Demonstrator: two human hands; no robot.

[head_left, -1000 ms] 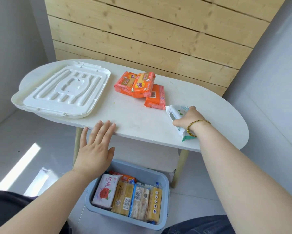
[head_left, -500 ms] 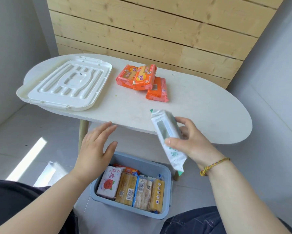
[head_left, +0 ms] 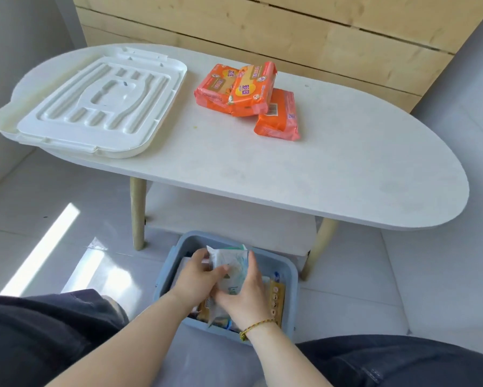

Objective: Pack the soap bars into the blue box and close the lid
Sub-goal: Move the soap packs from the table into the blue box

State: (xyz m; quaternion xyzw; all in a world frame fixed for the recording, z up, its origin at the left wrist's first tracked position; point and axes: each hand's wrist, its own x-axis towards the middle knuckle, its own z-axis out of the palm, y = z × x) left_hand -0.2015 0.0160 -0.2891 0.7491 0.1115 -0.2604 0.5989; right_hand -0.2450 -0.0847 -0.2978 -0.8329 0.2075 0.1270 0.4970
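Left hand (head_left: 195, 277): fingers curled on the left side of a white soap pack (head_left: 229, 261), grasping it. Right hand (head_left: 246, 297): wrapped round the same pack's right side, grasping it; bracelet (head_left: 258, 326) at the wrist. Pack: between both hands, over the open box (head_left: 289, 270). Box: blue, on the floor under both hands; a yellow bar (head_left: 276, 298) stands in it just right of the right hand. Lid (head_left: 95, 107): white, off, on the table (head_left: 332, 174), well ahead-left of the left hand. Orange bars (head_left: 248, 93): three, piled touching, on the table, well ahead of both hands.
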